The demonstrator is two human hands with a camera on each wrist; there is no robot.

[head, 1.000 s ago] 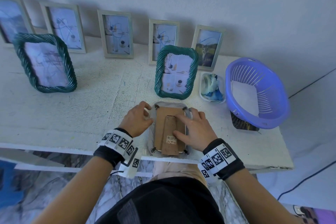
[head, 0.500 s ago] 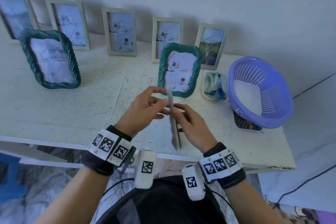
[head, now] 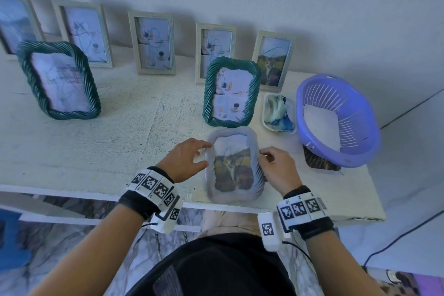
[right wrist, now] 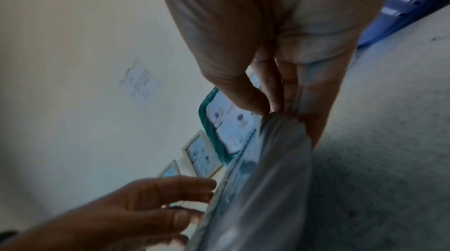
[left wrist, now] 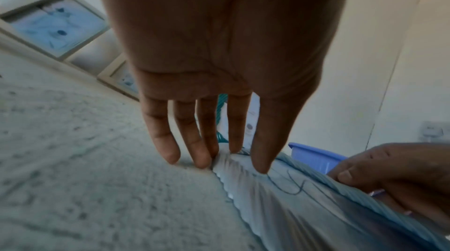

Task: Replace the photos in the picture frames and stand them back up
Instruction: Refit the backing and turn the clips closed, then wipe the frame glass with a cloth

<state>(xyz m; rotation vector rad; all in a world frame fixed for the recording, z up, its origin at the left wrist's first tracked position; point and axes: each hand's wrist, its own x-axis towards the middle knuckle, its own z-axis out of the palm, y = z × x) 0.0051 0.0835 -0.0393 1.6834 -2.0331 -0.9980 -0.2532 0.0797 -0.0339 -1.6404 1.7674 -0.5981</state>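
Right hand (head: 276, 170) pinches the pale grey ribbed photo frame's (head: 255, 149) three o'clock edge; left hand (head: 186, 160), fingers straight, steadies nine o'clock. Best settle its stand firmly on the white table (head: 96, 151).

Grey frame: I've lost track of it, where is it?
Head view: grey frame at the table's near edge, between both hands, before the green frame.

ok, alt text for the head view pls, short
Two hands hold a pale grey frame with a cat photo at the near edge of a white table: left hand touching its left side, right hand gripping its right side. Behind stand two green frames, five pale frames along the wall and a purple basket.
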